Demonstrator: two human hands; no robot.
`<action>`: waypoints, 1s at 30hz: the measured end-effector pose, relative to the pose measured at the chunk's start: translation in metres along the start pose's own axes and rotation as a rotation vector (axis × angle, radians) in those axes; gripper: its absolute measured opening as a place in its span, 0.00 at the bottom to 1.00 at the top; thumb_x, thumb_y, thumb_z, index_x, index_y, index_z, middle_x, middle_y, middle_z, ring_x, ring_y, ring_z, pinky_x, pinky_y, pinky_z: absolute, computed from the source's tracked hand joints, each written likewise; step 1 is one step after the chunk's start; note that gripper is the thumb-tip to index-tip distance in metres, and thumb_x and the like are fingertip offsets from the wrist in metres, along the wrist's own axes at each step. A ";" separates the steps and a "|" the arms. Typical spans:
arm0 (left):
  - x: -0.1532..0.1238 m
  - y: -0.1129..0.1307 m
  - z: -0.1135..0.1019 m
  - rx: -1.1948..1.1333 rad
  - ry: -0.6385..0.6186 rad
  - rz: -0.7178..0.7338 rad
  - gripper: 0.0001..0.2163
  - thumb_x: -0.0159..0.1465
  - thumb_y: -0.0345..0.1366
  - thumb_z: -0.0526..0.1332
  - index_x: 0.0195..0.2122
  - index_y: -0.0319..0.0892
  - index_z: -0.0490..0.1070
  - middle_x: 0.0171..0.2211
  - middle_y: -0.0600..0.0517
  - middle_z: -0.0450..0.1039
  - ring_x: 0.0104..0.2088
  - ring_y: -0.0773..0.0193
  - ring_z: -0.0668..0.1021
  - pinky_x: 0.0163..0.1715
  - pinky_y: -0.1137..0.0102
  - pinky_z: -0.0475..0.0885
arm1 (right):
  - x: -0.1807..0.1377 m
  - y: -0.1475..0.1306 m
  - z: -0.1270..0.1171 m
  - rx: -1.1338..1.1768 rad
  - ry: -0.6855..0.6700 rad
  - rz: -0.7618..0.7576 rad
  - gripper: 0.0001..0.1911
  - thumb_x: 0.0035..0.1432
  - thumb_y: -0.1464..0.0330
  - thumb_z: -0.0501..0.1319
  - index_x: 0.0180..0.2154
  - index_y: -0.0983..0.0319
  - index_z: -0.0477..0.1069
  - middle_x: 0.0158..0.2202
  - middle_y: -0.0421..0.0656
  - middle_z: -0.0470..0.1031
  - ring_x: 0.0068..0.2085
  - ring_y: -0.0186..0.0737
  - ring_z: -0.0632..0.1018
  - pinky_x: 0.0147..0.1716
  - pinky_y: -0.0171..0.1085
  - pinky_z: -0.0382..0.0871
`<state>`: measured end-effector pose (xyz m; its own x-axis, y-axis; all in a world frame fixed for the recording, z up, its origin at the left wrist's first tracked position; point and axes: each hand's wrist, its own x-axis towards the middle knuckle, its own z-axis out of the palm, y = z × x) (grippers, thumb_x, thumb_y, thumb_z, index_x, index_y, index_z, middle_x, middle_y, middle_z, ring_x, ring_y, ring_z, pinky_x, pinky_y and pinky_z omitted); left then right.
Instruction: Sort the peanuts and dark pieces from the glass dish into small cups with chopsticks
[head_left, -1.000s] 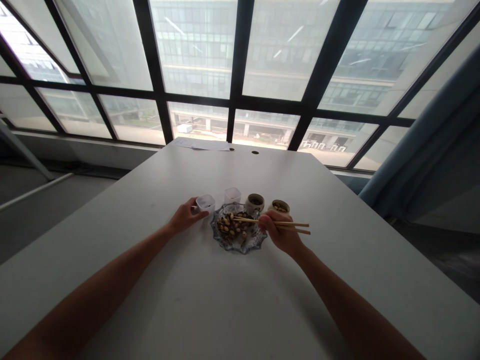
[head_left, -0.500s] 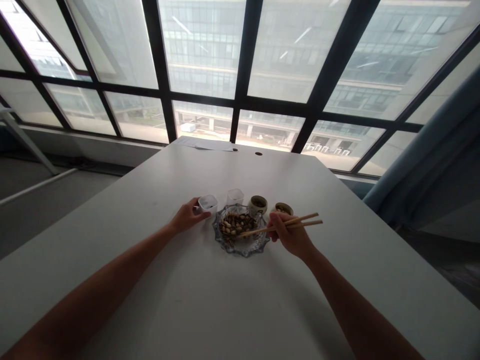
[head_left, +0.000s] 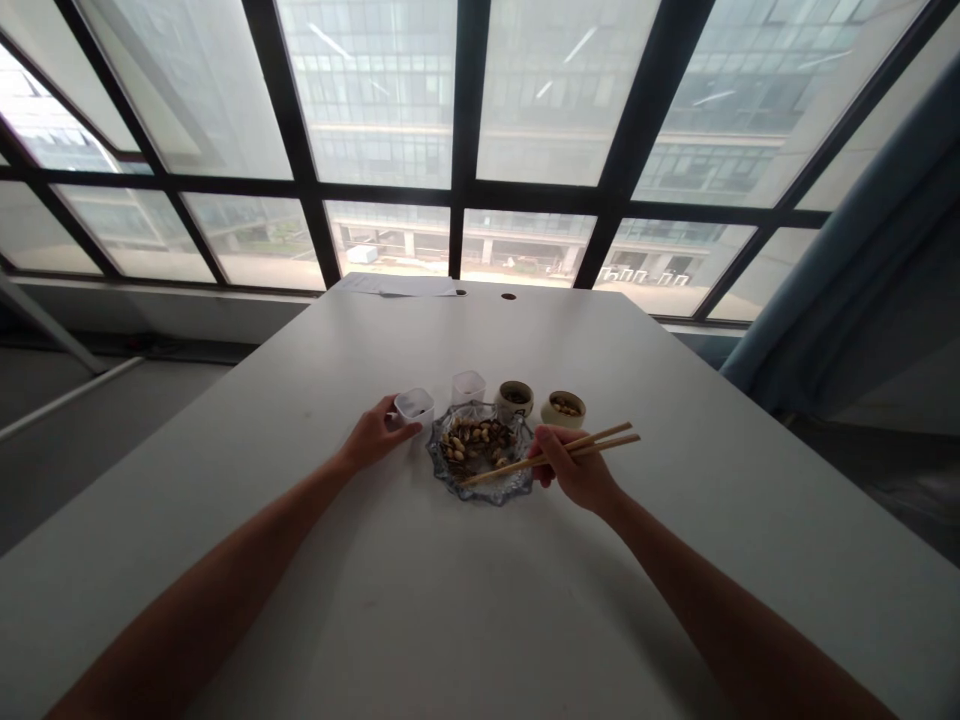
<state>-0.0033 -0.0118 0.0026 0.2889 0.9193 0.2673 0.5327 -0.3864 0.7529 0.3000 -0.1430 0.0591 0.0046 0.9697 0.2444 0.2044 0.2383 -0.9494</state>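
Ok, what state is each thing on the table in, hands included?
Left hand: closed around the left plastic cup
Right hand: gripping the chopsticks
Chopsticks: slanted, tips over the glass bowl
Left plastic cup: upright, uncovered, something dark inside
Right plastic cup: upright, uncovered, contents unclear
Glass bowl: upright, partly filled with pale and dark pieces
Left pot: uncovered, dark contents
Right pot: uncovered, pale contents
Papers: lying flat

The clear, round, scalloped glass bowl [head_left: 491,497] has a grey-blue tint and a faceted pattern. The small, mixed pieces [head_left: 454,450] in it are pale tan and dark brown. The thin wooden chopsticks [head_left: 499,473] are plain yellowish tan. One squat, round, cream-coloured cup [head_left: 505,407] bears a dark mark.
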 end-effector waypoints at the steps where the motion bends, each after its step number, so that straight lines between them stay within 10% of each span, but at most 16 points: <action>1: 0.000 0.000 0.000 0.001 0.002 -0.001 0.32 0.53 0.57 0.66 0.52 0.40 0.70 0.41 0.44 0.79 0.41 0.53 0.81 0.42 0.63 0.74 | -0.001 0.000 0.000 -0.016 0.008 0.000 0.31 0.57 0.40 0.58 0.22 0.61 0.71 0.14 0.41 0.71 0.14 0.32 0.69 0.12 0.31 0.61; 13: 0.000 -0.004 0.000 0.022 -0.006 0.013 0.32 0.55 0.57 0.66 0.54 0.41 0.69 0.44 0.44 0.80 0.42 0.53 0.81 0.42 0.64 0.75 | -0.001 0.009 -0.007 -0.079 0.294 -0.193 0.28 0.64 0.46 0.54 0.25 0.61 0.71 0.17 0.41 0.73 0.16 0.31 0.70 0.15 0.31 0.63; 30: -0.001 0.001 -0.001 0.014 -0.021 -0.005 0.32 0.55 0.57 0.65 0.54 0.41 0.68 0.44 0.44 0.80 0.42 0.53 0.81 0.42 0.63 0.74 | -0.005 0.011 -0.004 -0.258 0.136 -0.285 0.25 0.67 0.51 0.54 0.25 0.60 0.71 0.18 0.41 0.74 0.18 0.34 0.73 0.18 0.32 0.67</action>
<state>-0.0042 -0.0133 0.0039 0.3026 0.9194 0.2511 0.5449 -0.3830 0.7459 0.3062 -0.1456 0.0487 0.0376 0.8466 0.5308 0.4551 0.4584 -0.7634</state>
